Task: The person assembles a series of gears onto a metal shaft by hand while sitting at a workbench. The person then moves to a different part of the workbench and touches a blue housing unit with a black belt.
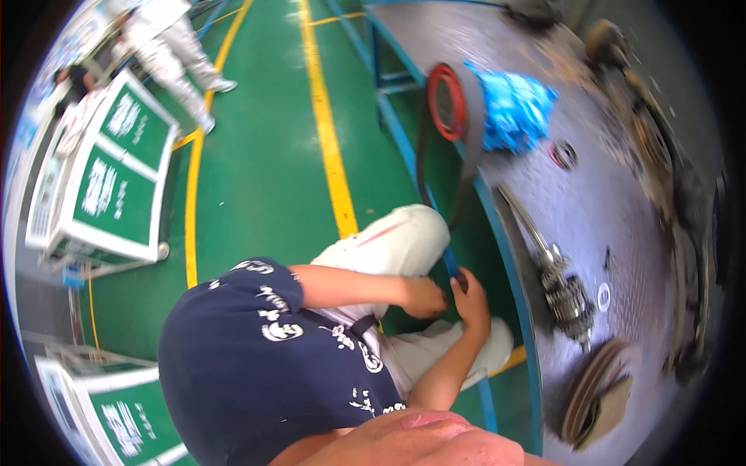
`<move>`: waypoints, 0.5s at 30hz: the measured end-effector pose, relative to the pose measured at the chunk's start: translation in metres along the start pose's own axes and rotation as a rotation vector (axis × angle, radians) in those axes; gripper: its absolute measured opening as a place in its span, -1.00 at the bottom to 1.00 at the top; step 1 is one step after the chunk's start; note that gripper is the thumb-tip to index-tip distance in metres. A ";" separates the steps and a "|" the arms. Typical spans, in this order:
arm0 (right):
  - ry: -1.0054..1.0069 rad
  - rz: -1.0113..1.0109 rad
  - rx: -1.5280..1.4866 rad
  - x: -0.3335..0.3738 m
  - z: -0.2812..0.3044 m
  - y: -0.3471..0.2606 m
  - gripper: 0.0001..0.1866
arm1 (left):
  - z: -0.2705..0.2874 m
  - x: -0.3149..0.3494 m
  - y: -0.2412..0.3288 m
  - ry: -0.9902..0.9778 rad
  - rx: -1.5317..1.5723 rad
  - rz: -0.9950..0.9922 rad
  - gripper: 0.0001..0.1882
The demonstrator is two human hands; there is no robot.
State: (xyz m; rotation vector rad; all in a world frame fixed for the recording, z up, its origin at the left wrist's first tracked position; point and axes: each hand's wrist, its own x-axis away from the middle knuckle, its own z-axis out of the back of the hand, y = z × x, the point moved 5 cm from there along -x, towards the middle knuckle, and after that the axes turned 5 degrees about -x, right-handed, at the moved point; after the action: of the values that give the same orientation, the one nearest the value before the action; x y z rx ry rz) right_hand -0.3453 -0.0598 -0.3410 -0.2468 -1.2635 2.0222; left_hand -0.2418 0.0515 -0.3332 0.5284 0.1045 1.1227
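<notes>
I sit low beside a metal bench (614, 210) with a blue frame, my arms reaching between my bent knees. My left hand (424, 297) is curled closed near the blue frame; whatever it may hold is hidden. Close by, my right hand (471, 304) has its thumb and fingers bent round a small dark thing (461, 283) too blurred to name. Above my knees a wide black belt (471, 155) loops down off the bench edge beside a red-rimmed wheel (446, 101). Behind that wheel sits a bundle wrapped in blue plastic (517, 109).
On the bench lie a gear shaft (569, 304), a pale ring (604, 297), a dark ring (563, 154) and a brown grooved wheel (594, 392). Greasy machine parts (649, 136) line its far side. Green-panelled white carts (116, 171) and a standing person in white (167, 58) are leftward.
</notes>
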 end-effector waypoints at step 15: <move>0.043 -0.025 -0.006 0.000 -0.008 0.001 -0.50 | 0.156 0.055 -0.076 1.261 0.782 0.217 -0.45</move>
State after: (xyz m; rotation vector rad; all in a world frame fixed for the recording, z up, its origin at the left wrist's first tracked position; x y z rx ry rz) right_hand -0.3412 -0.0545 -0.3459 -0.2749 -1.2398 1.9825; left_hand -0.1017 0.0210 -0.2216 0.4337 1.6588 1.4721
